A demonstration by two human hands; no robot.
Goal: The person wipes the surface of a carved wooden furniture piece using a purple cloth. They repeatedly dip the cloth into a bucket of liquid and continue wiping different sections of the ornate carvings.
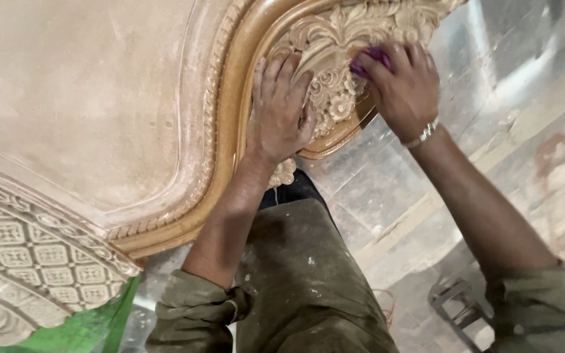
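Head view: left hand (281,108) flat, fingers spread, on carved wooden panel (335,46); right hand (401,85) fingers pinching purple abrasive scrap (369,57).

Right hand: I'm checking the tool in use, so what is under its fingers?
Under the right hand a small purple pad shows, pressed against the carved floral crest. Most of the pad is covered by the fingers, so its shape cannot be seen.

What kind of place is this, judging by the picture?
Probably a furniture or woodcarving workshop: a large carved wooden panel with floral relief, a purple sanding piece under the right hand, and a dusty floor.
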